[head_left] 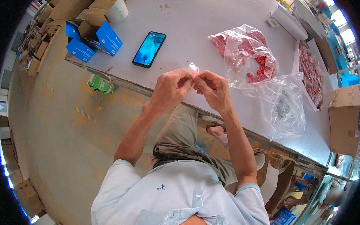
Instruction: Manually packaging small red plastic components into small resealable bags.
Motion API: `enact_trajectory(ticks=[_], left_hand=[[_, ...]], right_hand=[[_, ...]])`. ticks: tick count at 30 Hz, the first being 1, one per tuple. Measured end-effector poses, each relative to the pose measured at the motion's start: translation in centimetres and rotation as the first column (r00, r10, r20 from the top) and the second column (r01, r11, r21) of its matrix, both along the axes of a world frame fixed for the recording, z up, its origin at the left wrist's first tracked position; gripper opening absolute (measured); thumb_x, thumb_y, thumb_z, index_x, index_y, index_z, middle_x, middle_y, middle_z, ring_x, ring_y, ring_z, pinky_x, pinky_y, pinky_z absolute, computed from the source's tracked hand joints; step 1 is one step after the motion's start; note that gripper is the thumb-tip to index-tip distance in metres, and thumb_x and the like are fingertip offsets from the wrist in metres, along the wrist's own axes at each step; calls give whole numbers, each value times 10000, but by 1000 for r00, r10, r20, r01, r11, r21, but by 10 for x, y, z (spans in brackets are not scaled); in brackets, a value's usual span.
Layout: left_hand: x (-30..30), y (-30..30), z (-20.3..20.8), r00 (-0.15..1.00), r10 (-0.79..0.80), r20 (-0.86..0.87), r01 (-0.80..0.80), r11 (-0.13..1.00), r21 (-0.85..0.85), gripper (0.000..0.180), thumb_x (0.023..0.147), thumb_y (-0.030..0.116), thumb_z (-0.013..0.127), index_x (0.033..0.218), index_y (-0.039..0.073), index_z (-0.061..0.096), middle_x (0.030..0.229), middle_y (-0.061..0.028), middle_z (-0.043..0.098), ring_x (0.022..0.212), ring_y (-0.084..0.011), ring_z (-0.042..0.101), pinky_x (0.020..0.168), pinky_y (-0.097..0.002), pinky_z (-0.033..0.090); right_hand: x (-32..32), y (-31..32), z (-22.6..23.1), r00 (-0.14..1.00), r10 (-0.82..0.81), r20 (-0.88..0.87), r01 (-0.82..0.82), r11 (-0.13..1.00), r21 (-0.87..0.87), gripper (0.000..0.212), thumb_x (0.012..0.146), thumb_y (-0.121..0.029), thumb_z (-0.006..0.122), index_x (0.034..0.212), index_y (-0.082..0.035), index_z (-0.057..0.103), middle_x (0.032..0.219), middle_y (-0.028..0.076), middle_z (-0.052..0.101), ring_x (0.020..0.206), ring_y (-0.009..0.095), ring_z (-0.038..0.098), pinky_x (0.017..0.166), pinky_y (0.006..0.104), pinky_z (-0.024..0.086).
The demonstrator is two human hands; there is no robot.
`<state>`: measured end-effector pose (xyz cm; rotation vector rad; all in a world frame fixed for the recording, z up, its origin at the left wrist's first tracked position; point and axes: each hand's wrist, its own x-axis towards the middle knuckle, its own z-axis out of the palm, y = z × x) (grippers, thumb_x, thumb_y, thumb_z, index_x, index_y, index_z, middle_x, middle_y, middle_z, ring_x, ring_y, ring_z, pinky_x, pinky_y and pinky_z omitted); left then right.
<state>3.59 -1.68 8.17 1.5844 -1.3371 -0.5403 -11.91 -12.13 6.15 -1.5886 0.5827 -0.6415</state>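
Note:
Above the front edge of the table, my left hand (169,88) and my right hand (215,90) meet, both with fingers pinched on one small clear plastic bag (194,67). Something pinkish-red shows through it between the fingertips; its shape is mostly hidden. To the right of my right hand lies a large open clear bag of small red pieces (245,55). Nearer the edge, another clear plastic bag (283,110) holds small greyish pieces that I cannot make out. A phone (149,49) with a lit screen lies beyond my left hand.
An opened blue box (105,39) stands at the table's left corner, near a white roll (117,11). At right, a shallow tray (310,75) holds many small red packets beside a cardboard box (346,118). A green packet (101,84) sits below the left table edge (121,79).

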Motion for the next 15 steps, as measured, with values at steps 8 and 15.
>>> enact_trajectory(ticks=[8,15], left_hand=[[-2,-4,1,983,76,-166,-62,994,90,155,1006,128,631,919,5,666,746,-19,650,651,-80,561,578,-289,465],[-1,-8,-12,913,-59,-403,78,997,30,228,1057,193,602,948,1,659,767,-18,656,685,-71,562,612,-261,471]], right_hand=[[6,7,5,995,-73,-70,65,993,-102,185,1035,-127,602,951,31,648,721,72,665,629,95,610,570,279,496],[6,6,7,993,-82,-85,63,977,-205,159,1034,-109,588,946,19,621,721,92,665,640,127,625,574,312,501]])
